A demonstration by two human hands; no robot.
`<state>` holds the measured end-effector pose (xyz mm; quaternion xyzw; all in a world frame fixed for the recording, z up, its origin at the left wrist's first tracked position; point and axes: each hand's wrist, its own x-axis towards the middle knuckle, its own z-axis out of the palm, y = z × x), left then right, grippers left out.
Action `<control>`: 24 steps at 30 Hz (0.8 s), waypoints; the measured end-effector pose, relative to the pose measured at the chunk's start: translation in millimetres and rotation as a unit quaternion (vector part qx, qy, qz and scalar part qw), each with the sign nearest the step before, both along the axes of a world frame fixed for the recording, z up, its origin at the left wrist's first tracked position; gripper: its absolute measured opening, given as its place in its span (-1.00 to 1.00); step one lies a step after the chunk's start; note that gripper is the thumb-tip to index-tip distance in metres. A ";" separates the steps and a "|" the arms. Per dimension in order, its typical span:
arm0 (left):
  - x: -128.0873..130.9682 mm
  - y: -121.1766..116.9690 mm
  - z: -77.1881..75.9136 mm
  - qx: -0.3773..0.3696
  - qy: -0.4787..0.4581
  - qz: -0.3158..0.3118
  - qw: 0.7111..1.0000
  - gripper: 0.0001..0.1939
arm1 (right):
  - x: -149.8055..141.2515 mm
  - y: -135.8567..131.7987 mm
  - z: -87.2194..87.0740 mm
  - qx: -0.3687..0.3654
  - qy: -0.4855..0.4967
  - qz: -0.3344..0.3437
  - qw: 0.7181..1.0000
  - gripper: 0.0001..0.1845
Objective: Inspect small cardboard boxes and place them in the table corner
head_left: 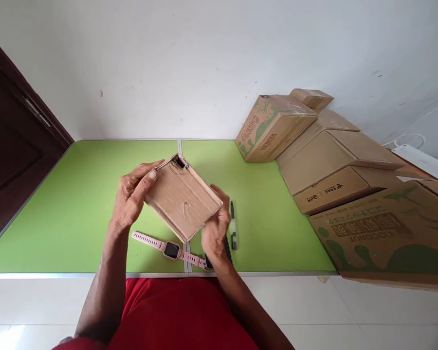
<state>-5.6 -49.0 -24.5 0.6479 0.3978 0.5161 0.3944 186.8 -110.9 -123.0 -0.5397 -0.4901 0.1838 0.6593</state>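
A small flat cardboard box [184, 199] is held tilted above the green table, with a dark hole and pen scribbles at its top corner. My left hand [135, 192] grips its left edge, thumb pressed on the face. At the lower right edge, my right hand [216, 226] is closed around the box, slightly blurred, its fingers partly hidden behind it. Below the box lies a pink smartwatch [172, 250] with its strap stretched out. A dark phone [228, 253] is partly covered by my right hand. Beside it rests a black pen [233, 226].
Several cardboard boxes crowd the right side, among them a coconut carton [273, 129] at the back and a larger carton [379, 238] in front. The green table [58, 209] meets a white wall behind. A white power strip [423, 163] sits at far right.
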 end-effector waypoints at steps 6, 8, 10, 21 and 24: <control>12.5 -18.6 10.7 0.042 0.044 0.020 0.998 -0.60 | 30.8 3.2 83.0 -0.043 -0.006 0.052 0.998 -0.55; 13.9 -25.6 13.2 0.053 0.059 0.023 0.997 -0.64 | 27.5 1.2 101.8 -0.050 -0.057 0.108 0.991 -0.56; 15.6 -32.9 17.1 0.058 0.076 0.043 0.994 -0.68 | 22.6 -1.9 110.8 -0.060 -0.092 0.136 0.985 -0.61; 42.5 -43.5 48.7 0.041 0.239 0.184 0.952 -0.82 | 3.0 -19.6 104.3 0.045 -0.173 0.097 0.979 -0.78; 44.4 -41.9 50.9 0.034 0.249 0.173 0.952 -0.83 | -1.0 -19.8 99.9 0.098 -0.192 0.057 0.975 -0.66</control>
